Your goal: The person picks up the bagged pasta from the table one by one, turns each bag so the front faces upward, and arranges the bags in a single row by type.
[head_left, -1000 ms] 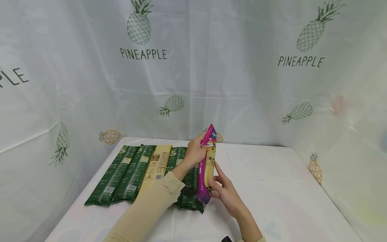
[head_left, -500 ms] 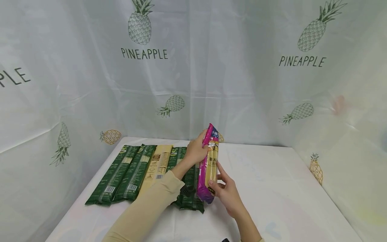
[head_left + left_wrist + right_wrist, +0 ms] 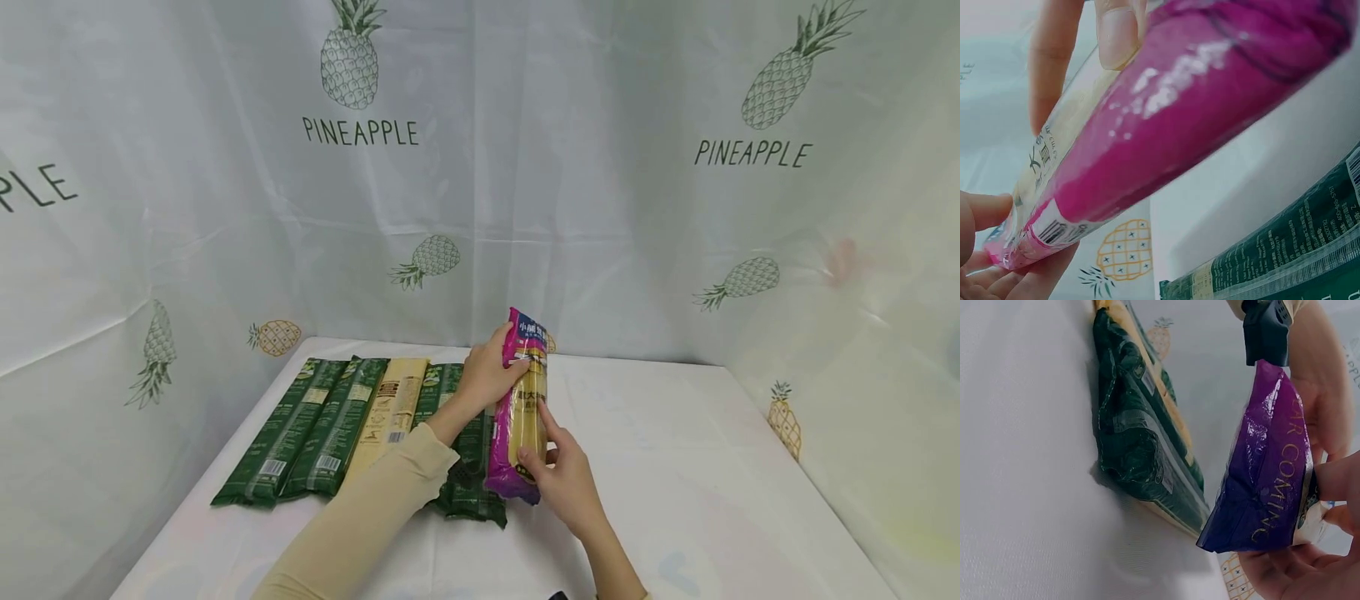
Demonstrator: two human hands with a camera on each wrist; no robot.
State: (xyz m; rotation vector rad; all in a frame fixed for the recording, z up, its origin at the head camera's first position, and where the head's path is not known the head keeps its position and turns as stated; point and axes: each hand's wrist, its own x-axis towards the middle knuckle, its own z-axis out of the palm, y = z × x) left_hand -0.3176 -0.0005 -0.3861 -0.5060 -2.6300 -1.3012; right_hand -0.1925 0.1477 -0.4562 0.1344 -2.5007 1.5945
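Observation:
A magenta spaghetti bag [image 3: 519,421] with a clear window showing yellow strands is held tilted above the table by both hands. My left hand [image 3: 489,375] grips its upper end, the thumb lying across the front. Near the lower end, my right hand [image 3: 567,482] pinches the bag's right edge between thumb and fingers. In the left wrist view the bag's magenta side [image 3: 1147,137] fills the middle, with fingers at both ends. The purple bottom seal [image 3: 1257,494] with gold lettering faces the right wrist camera. Just left of the bag lies a green packet [image 3: 472,454], partly hidden by my left arm.
Further left lie two more green packets [image 3: 266,446] and a cream packet [image 3: 382,404], side by side on the white table [image 3: 637,467]. A pineapple-print curtain [image 3: 570,183] hangs behind and along the sides.
The spaghetti bag has turned about its length, so its front window and printed label face the head camera more. Both hands keep their hold and have barely shifted.

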